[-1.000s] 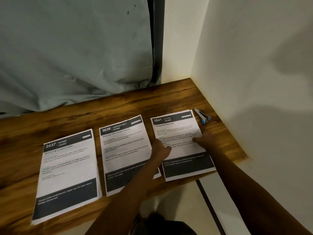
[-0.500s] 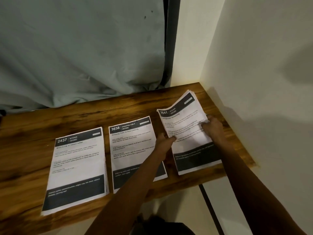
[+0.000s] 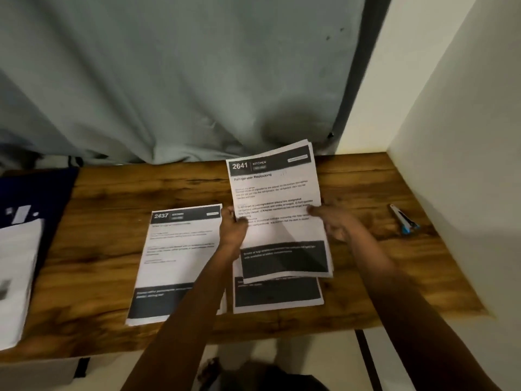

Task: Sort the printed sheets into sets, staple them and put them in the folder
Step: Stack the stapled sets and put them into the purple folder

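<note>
Fingers of the left hand are clamped on the left edge of the 2641 set, and the fingers of the right hand are clamped on its right edge, with one fingertip laid across the printed lines. This set, headed "Refrigerator Restocking", is held between both hands clear of the counter, with its far end tilted up toward the curtain. Several sheet edges can be seen at its top right corner. Directly under it a third set is lying flat on the counter; only its near dark band is seen, so its number cannot be read. Just to the left of this one, the 2437 set is lying flat as well, and its near right part is crossed by the left forearm. The stapler, grey with a blue end, is placed well apart to the right, near the white wall. At the far left edge a dark blue item is seen, blurred, and a pile of white sheets is resting partly on it. Whether the blue item is the folder cannot be told.
</note>
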